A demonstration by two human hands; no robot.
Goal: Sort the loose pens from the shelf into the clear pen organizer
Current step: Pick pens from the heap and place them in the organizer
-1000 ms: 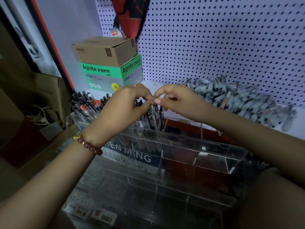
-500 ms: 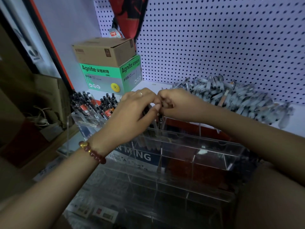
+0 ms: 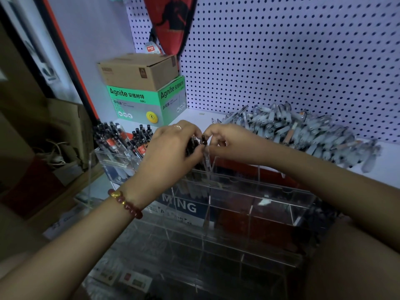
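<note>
A clear acrylic pen organizer (image 3: 255,204) stands in front of me on the shelf, with several divided compartments. My left hand (image 3: 171,152) grips a bunch of dark pens (image 3: 191,146) standing in a back compartment. My right hand (image 3: 225,139) pinches the dark cap end of one pen (image 3: 204,148), which points down into the same compartment beside the bunch. The two hands almost touch. A heap of loose grey pens (image 3: 303,131) lies on the white shelf behind my right forearm.
More black pens (image 3: 121,137) fill the organizer's far-left compartments. A brown carton (image 3: 138,70) sits on a green Agnite box (image 3: 147,102) at the back left. Pegboard (image 3: 292,50) forms the back wall. A red bag (image 3: 171,22) hangs above.
Both hands have dropped slightly toward the back compartment. My left hand's fingers have closed round the pen bunch, and the pen pinched by my right hand now shows upright between the hands.
</note>
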